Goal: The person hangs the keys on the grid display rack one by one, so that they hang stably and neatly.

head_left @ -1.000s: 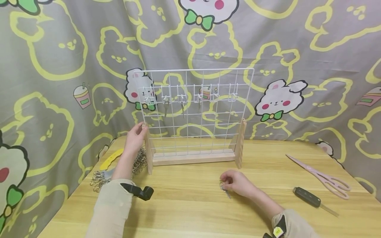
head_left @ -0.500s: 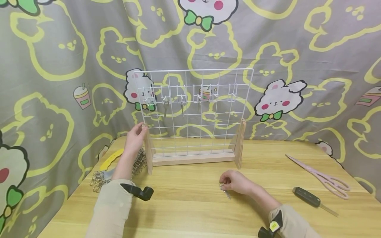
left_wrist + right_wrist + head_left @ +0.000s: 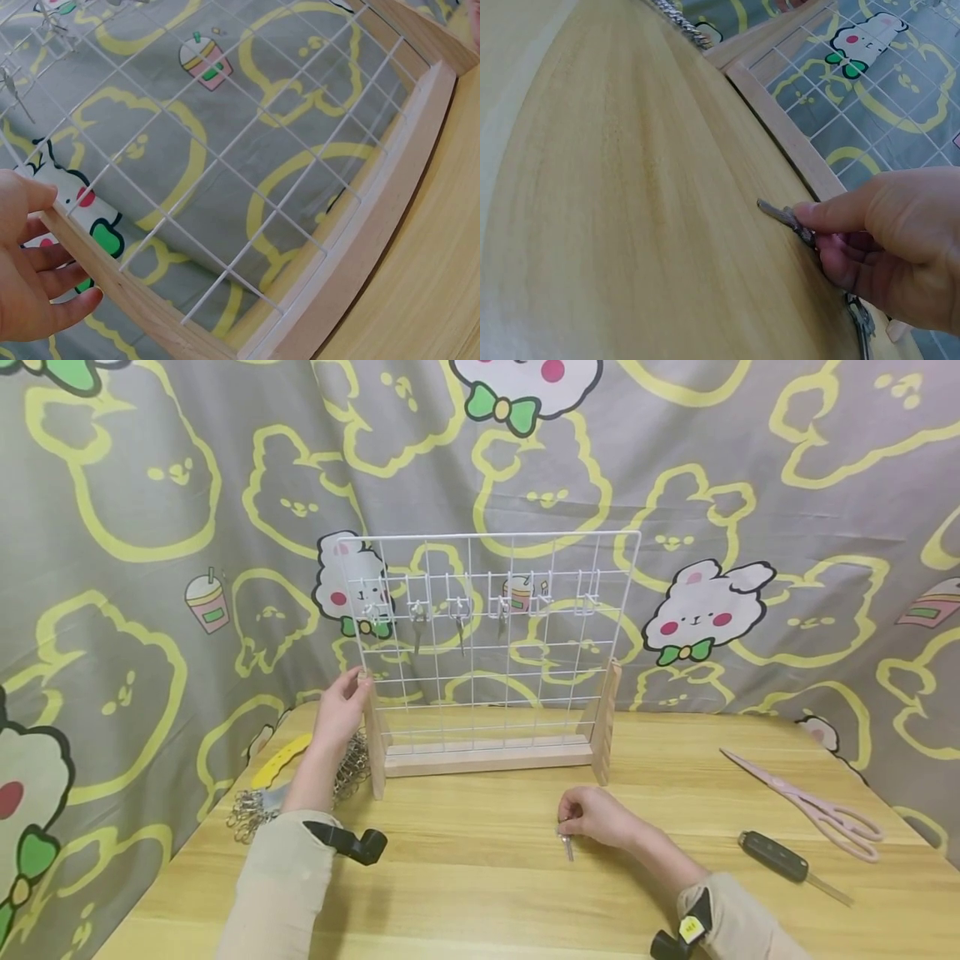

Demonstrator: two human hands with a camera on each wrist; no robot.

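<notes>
Closest to me, a pair of beige sleeves [image 3: 277,885] with black wrist cameras [image 3: 362,847] reaches in over the wooden table [image 3: 480,893]. Off to the right lies a black-handled key [image 3: 776,858], its blade pointing toward the near right. In front of the upright wire rack [image 3: 487,759], the right hand [image 3: 603,820] pinches a small metal key [image 3: 568,847], the blade poking out from the fingers. Another metal piece [image 3: 860,319] shows near that hand in the right wrist view; I can't tell whether it is joined to the key. Pink scissors [image 3: 797,797] lie beyond the black-handled key. Over on the left, metal clasps [image 3: 247,817] are heaped beside the left forearm, a yellow strip [image 3: 279,763] next to them. The left hand [image 3: 340,710] holds the top of the rack's left wooden post [image 3: 377,752]. Higher up runs a row of white hooks [image 3: 588,602], hanging keys [image 3: 461,631] on some, and behind everything falls a grey patterned curtain [image 3: 427,493]
</notes>
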